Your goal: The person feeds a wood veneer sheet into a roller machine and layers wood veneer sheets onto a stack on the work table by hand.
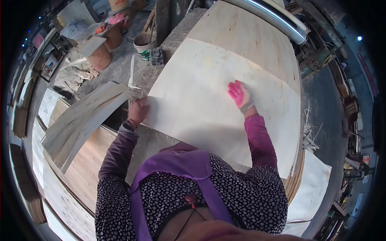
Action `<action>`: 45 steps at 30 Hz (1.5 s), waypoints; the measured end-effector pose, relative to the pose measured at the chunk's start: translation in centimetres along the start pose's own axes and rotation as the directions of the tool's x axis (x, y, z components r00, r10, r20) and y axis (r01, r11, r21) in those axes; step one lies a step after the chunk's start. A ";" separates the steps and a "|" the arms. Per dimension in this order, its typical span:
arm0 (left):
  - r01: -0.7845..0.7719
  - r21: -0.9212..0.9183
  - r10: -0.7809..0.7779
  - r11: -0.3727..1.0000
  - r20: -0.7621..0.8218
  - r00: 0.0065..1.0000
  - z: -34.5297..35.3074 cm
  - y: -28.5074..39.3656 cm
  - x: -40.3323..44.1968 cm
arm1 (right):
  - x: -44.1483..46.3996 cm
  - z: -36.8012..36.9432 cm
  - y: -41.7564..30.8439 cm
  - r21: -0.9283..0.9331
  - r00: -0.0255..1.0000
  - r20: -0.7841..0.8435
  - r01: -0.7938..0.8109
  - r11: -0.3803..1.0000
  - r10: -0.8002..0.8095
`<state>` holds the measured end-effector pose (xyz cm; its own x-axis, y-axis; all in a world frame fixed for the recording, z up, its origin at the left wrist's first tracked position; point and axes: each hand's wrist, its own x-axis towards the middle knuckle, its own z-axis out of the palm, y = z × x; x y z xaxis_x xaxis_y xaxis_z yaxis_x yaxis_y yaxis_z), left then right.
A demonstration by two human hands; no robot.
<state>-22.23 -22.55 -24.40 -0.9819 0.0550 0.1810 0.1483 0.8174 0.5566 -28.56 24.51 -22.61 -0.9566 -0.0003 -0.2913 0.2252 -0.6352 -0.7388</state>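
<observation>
Head view: a large, pale, thin wood sheet [201, 92] lies in front of me across the middle, reaching from 9 to 3 o'clock, over a slightly darker wood sheet [237, 28] that shows at 12 o'clock. My right hand [239, 95], in a white and bright pink glove, is released, its fingers loosely extended on the pale sheet. My left hand [138, 111], bare, is at the near-left edge of that sheet with its fingers bent; I cannot tell whether they pinch it.

At 1 o'clock, a shiny metal roller [277, 19] spans the far end. A whitish round bucket with green marks [143, 49] stands at 11 o'clock. Curved, grayish wood strips [82, 120] lie at 9 o'clock, just beside my left hand. At 4 o'clock, 1 more white sheet [311, 186] sits low, probably wood, though the curved view blurs its surface.
</observation>
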 end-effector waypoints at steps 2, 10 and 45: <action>-0.006 -0.097 0.005 0.995 -0.007 1.000 -0.6 0.3 0.2 | -4.1 1.0 1.3 -0.049 0.997 0.052 -0.053 0.997 0.055; 0.071 -0.371 -0.021 0.926 0.138 0.990 -4.9 2.2 2.0 | -22.2 5.8 3.8 -0.294 0.854 0.201 -0.414 0.861 0.479; 0.358 -0.775 -0.254 0.520 0.259 0.932 -2.6 1.9 2.5 | -9.6 -0.1 -4.2 -0.130 0.934 -0.129 -0.349 0.928 0.334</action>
<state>-24.12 -22.33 -20.77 -0.9831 -0.0080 -0.1831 -0.1831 0.0004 0.9831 -20.33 27.28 -16.77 -0.7945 -0.1127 -0.5968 0.5672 -0.4889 -0.6628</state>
